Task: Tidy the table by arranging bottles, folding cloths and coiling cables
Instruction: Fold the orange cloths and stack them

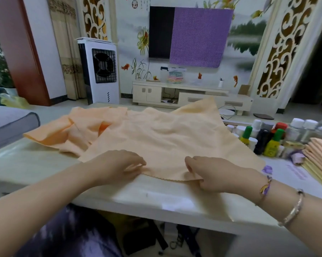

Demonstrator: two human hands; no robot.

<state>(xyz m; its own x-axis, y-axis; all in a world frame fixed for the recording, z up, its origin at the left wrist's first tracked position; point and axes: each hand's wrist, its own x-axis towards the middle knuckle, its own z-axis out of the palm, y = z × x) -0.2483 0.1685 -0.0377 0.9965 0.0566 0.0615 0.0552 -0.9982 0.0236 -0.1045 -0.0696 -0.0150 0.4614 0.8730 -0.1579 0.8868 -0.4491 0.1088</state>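
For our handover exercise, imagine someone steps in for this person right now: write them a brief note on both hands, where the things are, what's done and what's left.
Left hand and right hand each pinch the near edge of the spread peach cloth.
Crumpled peach cloths lie behind it on the left.
Folded cloth stack sits at the right edge; bottles are grouped behind it.
Done: several cloths folded.
Left: fold this cloth, then the crumpled ones. No cable is visible on the table.

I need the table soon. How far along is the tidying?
Done: a stack of folded cloths at right, bottles grouped beside it. In hand: left hand and right hand pinch the near edge of a spread cloth. Left: a crumpled cloth. No cables visible.
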